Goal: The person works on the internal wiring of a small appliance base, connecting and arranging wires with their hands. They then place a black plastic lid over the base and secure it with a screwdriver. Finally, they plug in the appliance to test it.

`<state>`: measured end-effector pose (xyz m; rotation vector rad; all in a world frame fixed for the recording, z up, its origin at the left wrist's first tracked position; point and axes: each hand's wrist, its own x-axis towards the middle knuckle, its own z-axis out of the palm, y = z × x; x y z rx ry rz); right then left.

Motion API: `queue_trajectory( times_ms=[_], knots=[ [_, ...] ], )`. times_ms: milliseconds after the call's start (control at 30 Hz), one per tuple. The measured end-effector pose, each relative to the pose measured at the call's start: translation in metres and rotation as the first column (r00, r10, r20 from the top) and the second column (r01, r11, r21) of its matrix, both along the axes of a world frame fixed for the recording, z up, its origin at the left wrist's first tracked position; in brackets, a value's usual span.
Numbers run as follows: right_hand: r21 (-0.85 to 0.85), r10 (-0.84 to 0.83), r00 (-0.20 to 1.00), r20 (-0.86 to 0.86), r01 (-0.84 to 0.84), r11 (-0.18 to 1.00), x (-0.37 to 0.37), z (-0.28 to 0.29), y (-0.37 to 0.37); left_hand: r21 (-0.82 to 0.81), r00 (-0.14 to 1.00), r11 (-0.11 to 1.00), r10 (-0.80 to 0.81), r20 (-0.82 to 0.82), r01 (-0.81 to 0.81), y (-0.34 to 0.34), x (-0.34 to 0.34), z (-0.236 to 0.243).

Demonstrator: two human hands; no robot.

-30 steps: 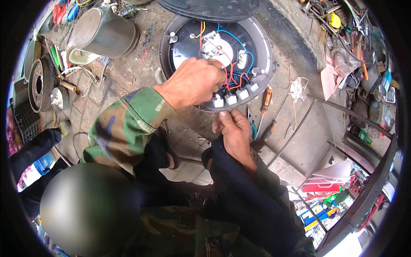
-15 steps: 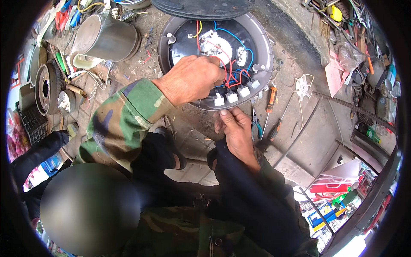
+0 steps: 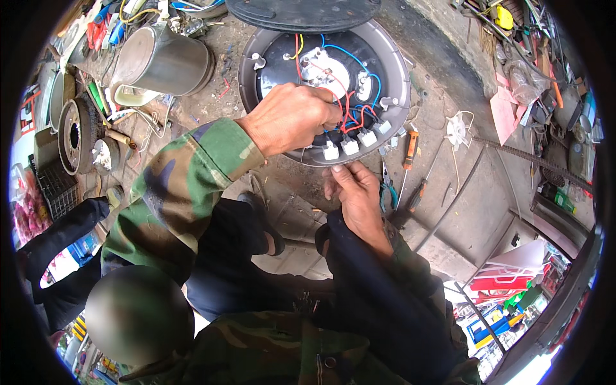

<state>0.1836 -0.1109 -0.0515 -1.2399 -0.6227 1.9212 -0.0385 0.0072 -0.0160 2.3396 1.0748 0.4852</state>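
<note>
left hand [image 3: 292, 117] curls by the wires [image 3: 348, 111] inside the base [image 3: 401, 83] ahead, grip hidden; right hand [image 3: 360, 200] touches its near rim [image 3: 366, 153], hold unclear. a careless tug could loosen connections.

Two hands [image 3: 292, 119] — four white blocks [image 3: 350, 147], one housing [image 3: 396, 78] — two screwdrivers [image 3: 410, 151], one pliers [image 3: 388, 192].

High on my feed, I see the round grey base [image 3: 401, 82] open, coloured wires [image 3: 379, 85] bared, white blocks [image 3: 350, 148] lining its near rim.
</note>
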Motion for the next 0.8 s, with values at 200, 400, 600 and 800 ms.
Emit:
queue_trajectory(
  times_ms=[200,400,600,800],
  knots=[
    [0.004,-0.005,1.000,0.004,0.005,1.000,-0.001,0.000,0.001,-0.030,0.999,1.000,-0.001,0.036,0.002,0.001,-0.001,-0.001],
    [-0.006,-0.039,0.999,0.014,0.039,0.999,-0.004,0.002,0.004,-0.020,0.999,0.999,-0.047,-0.004,0.047,0.008,0.002,-0.001],
    [-0.011,-0.065,0.998,0.017,0.066,0.998,-0.006,0.003,0.004,-0.047,0.997,0.996,-0.073,0.006,0.074,0.012,0.003,-0.006],
    [-0.057,-0.080,0.996,0.026,0.082,0.995,-0.008,0.005,0.002,-0.092,0.996,0.992,-0.078,0.047,0.082,0.009,0.001,-0.003]
  ],
)
